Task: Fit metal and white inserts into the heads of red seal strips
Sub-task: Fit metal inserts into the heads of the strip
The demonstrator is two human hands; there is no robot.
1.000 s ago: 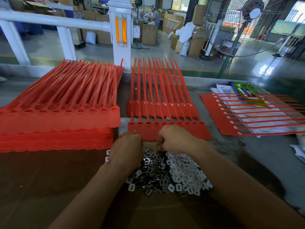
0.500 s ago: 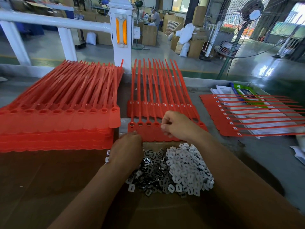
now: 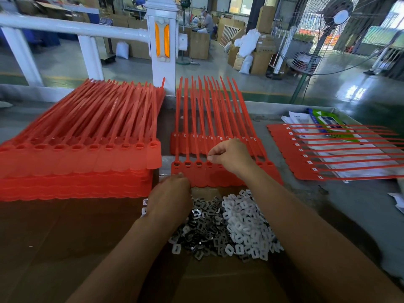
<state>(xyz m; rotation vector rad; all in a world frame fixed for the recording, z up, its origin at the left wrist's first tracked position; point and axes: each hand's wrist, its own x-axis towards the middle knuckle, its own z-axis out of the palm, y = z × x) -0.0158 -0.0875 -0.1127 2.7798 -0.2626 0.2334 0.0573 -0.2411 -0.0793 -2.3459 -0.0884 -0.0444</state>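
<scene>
A sheet of joined red seal strips (image 3: 201,176) lies in front of me, heads toward me. The three leftmost heads hold metal inserts. My right hand (image 3: 231,157) hovers over the fourth head, thumb and forefinger pinching a small insert that I can barely see. My left hand (image 3: 170,193) rests at the near left edge of the sheet, fingers curled down and hidden. Below lies a heap of metal inserts (image 3: 201,224) beside a heap of white inserts (image 3: 247,224). A second sheet (image 3: 216,119) lies under and behind the first.
A tall stack of red strip sheets (image 3: 76,154) fills the left. Another sheet with white inserts fitted (image 3: 328,154) lies at the right over papers and a green packet (image 3: 325,121). A white railing post (image 3: 161,44) stands behind. Brown cardboard (image 3: 65,237) covers the near table.
My right hand has lifted from the insert heap and moved forward onto the strip heads. My left hand stays at the sheet's near left edge.
</scene>
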